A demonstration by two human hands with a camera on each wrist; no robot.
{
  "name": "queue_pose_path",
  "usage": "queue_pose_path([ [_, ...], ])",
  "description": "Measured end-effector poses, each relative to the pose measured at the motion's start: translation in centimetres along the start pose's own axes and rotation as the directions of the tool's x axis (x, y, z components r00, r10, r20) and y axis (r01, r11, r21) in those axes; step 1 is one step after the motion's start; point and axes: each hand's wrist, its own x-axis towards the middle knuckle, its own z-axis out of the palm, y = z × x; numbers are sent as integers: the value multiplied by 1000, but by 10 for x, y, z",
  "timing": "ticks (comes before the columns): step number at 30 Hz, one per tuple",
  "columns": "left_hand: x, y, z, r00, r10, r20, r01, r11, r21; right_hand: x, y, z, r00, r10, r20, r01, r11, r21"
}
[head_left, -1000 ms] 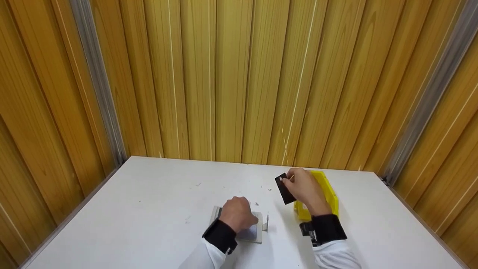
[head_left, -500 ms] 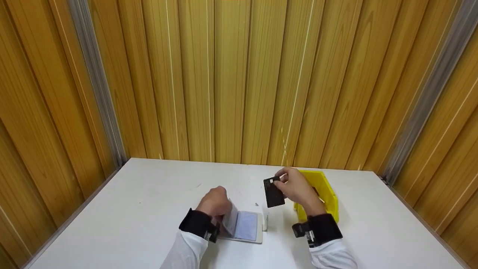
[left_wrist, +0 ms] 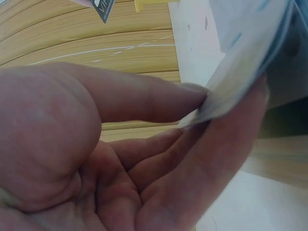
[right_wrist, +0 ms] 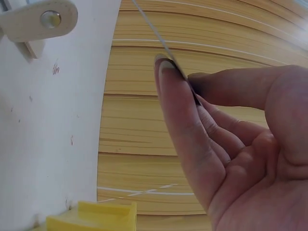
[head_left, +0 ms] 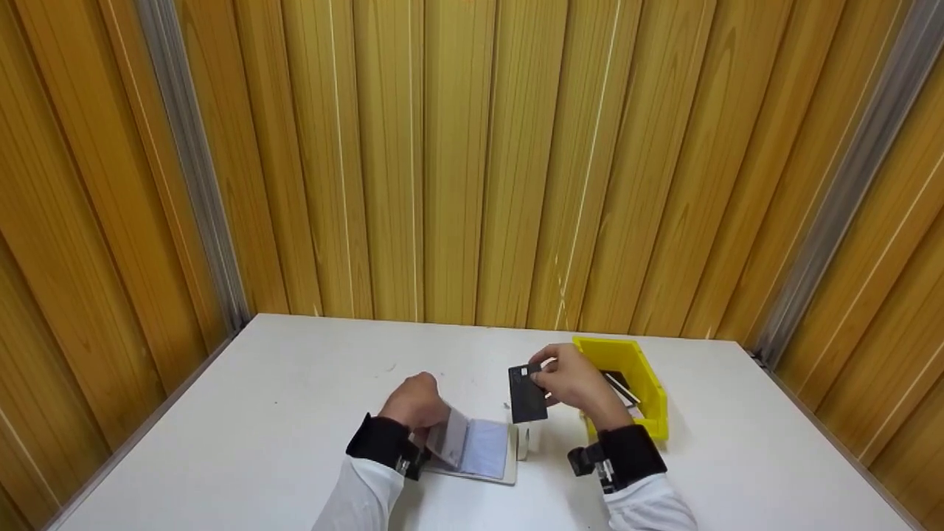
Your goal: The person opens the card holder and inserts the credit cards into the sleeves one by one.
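Pinching one card [head_left: 527, 398], one open booklet [head_left: 487, 448], two hands [head_left: 413, 402] [head_left: 577, 382], one bin [head_left: 653, 376]

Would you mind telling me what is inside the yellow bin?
The bin holds a dark flat item and a pale piece; the right hand covers its left part, so anything there is unseen.
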Motion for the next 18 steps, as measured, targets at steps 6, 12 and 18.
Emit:
queue_pose_path([
  [6, 3, -5, -1, 1000, 15, 7, -16, 999, 42, 1, 1, 11, 1000, -8, 12, 8, 1000, 6],
  [12, 5, -16, -4, 997, 71, 34, -74, 993, 87, -2, 3, 37, 997, -7, 71, 8, 1000, -11],
  [18, 7, -19, -3, 996, 69, 52, -73, 995, 72, -3, 5, 57, 995, -5, 98, 15, 995, -102],
])
